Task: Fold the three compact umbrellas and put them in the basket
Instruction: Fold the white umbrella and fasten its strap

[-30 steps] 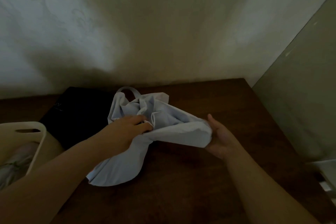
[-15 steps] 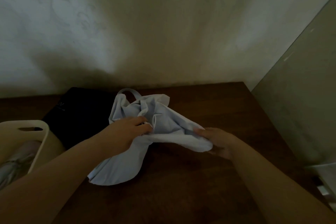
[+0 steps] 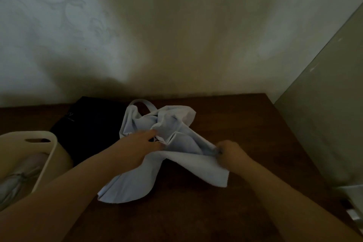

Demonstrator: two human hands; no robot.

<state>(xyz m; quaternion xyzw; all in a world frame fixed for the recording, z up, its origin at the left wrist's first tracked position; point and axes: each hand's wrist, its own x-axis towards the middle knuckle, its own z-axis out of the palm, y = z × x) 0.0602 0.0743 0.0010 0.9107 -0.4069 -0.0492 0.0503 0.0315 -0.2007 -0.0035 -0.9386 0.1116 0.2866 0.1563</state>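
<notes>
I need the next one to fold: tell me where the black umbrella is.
In the head view the black umbrella lies on the table at the back left, against the wall, between the basket and the pale umbrella.

dim light over a dark brown wooden table (image 3: 225, 192) pushed against a pale wall (image 3: 176, 35) with a faint floral pattern at left, and a plain greenish panel (image 3: 324, 124) standing at right.
</notes>
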